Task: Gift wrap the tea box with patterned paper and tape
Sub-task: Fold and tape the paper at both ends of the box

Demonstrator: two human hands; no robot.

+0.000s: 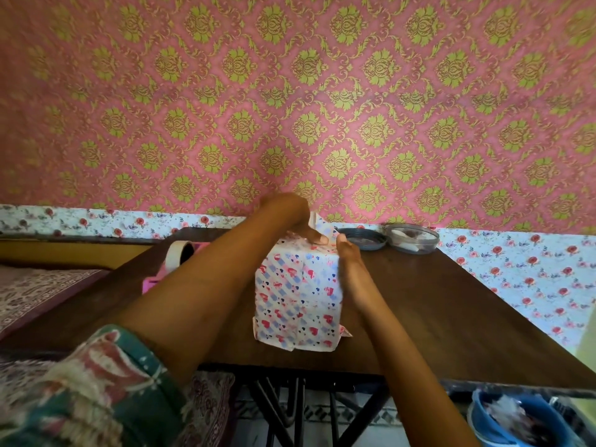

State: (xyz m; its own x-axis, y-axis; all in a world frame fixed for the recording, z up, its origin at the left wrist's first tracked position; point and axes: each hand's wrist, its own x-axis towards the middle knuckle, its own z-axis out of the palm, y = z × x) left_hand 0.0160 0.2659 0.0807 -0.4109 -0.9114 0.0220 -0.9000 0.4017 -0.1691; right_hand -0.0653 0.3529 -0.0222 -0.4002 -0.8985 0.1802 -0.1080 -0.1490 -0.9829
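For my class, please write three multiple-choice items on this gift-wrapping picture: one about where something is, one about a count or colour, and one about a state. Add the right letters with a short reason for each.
1. Where is the tape roll?
A. On the table's left side, behind the left forearm
B. On top of the box
C. On the floor

2. How many round lidded containers stand at the table's far edge?
A. None
B. Two
C. Five

3. What state is the wrapped box in?
A. Bare, with no paper on it
B. Covered in heart-patterned paper, with a flap at the far top end still raised
C. Lying open and empty

Answers:
1 A: the roll shows past the left forearm on the table.
2 B: a dark container and a clear container sit side by side.
3 B: the left hand and right hand press the paper at the top.
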